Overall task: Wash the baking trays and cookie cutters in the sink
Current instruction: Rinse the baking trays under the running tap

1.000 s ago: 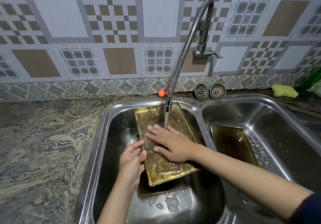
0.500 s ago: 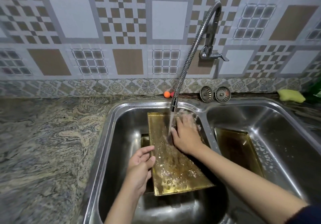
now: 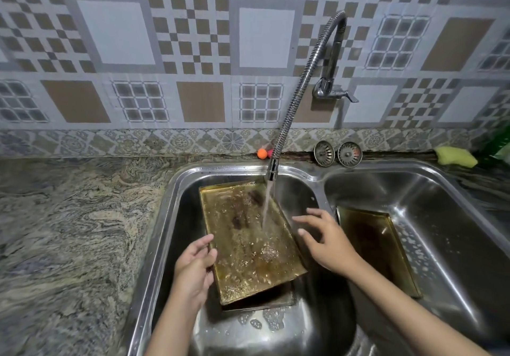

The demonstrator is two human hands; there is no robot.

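Note:
A gold baking tray lies tilted in the left sink basin, and water from the flexible faucet runs onto it. My left hand grips the tray's left edge, fingers curled over the rim. To the right of the tray, my right hand hovers with its fingers spread and holds nothing. Another tray edge shows under the gold tray. A second gold tray leans in the right basin. No cookie cutters are visible.
Two sink strainers stand against the wall behind the sink. A yellow sponge lies at the back right beside something green. Two small balls, orange and pink, sit at the backsplash. Marbled countertop extends to the left.
My right hand has lifted off the tray's surface and moved to its right side. The left hand keeps hold of the left edge. Water keeps running.

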